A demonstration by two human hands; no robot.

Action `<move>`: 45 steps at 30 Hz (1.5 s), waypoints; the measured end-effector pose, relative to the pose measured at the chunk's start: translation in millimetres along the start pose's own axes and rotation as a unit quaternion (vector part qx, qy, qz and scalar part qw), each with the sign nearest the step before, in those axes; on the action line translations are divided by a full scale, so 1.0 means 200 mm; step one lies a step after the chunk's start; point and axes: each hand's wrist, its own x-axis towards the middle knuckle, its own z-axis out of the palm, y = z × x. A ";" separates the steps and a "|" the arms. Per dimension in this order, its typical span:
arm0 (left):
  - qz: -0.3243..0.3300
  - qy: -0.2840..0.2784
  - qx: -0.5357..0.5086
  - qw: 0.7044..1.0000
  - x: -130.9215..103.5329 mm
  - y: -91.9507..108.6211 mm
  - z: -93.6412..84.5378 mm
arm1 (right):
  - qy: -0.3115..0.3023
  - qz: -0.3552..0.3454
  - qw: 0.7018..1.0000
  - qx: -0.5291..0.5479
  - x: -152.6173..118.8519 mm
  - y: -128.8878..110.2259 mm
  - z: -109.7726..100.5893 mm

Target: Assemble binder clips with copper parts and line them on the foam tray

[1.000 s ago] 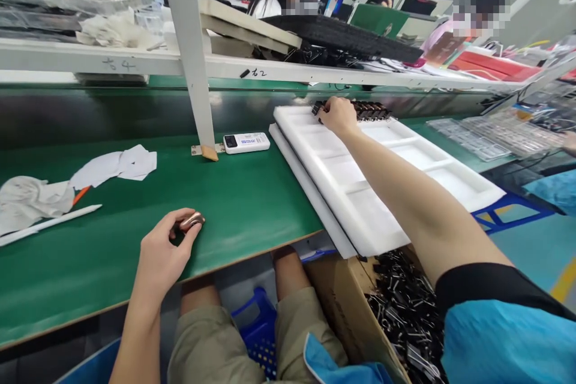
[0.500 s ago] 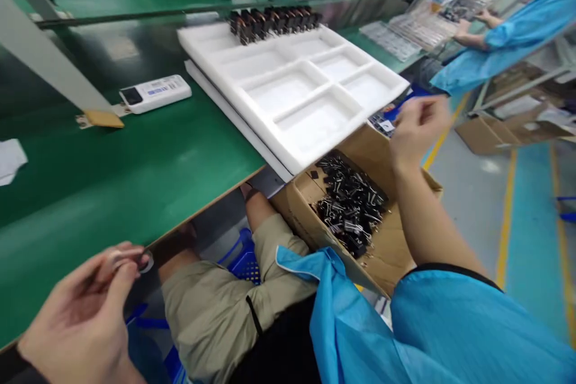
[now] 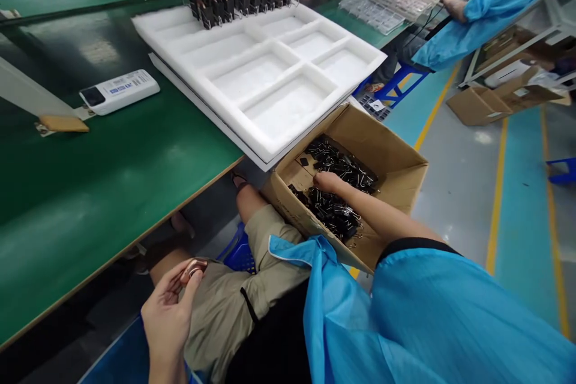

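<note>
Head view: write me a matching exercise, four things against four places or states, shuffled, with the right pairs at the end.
Things
1. Right hand
2. Copper-coloured part
3. Foam tray
4. White device

Places or states
A. Bearing a row of black clips along its far side
B. Lying on the green tabletop, left of the tray
C. Down inside the cardboard box, among loose clips
D. Held in the fingers of the left hand

Pairs: 1-C, 2-D, 3-A, 4-B
</note>
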 end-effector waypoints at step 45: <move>-0.160 -0.059 -0.354 0.920 -0.06 0.16 0.24 | -0.317 -0.263 0.587 0.698 -0.70 -1.18 -0.20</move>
